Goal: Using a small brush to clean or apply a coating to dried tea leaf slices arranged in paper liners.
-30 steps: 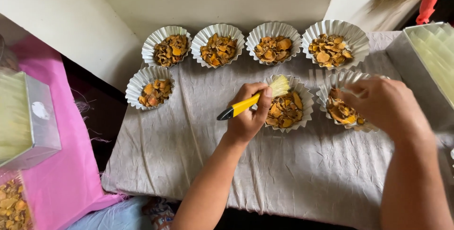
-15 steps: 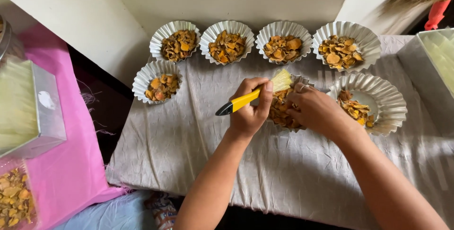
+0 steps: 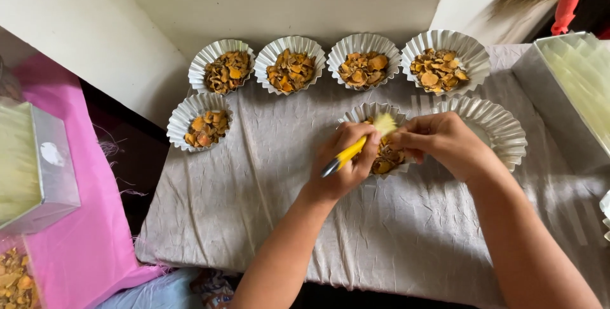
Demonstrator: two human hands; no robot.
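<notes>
Presently, left hand (image 3: 343, 166) is clamped around a small yellow-handled brush (image 3: 346, 154); pale bristle head (image 3: 384, 123) sits over the middle fluted foil cup (image 3: 365, 113) in the near row, which holds dried orange-brown slices (image 3: 384, 159).

Right hand (image 3: 441, 144) is curled over the same cup's right side, fingers pinched together at the slices next to the bristles. Cannot tell whether it grips a slice or only the cup rim; fingertips are hidden.

Beside it to the right: another fluted foil cup (image 3: 502, 131), looks empty, tilted slightly, partly behind the right hand.

Far row: four filled cups (image 3: 362, 67) against the white wall. One more filled cup (image 3: 198, 128) at the left of the near row. All stand on a creased grey cloth (image 3: 267, 201) covering the desk.

Periphery: pink cloth (image 3: 76, 252) and a silver box (image 3: 44, 169) at left, a metal tray (image 3: 572, 86) at right.

Risks, as judged:
- Foil cups look thin and light; sideways brush pressure could tip or slide the worked cup and scatter slices onto the cloth.
- The right wrist lies close to the empty cup; a shift could knock it.
- Slices look brittle; firm brushing may break them.
</notes>
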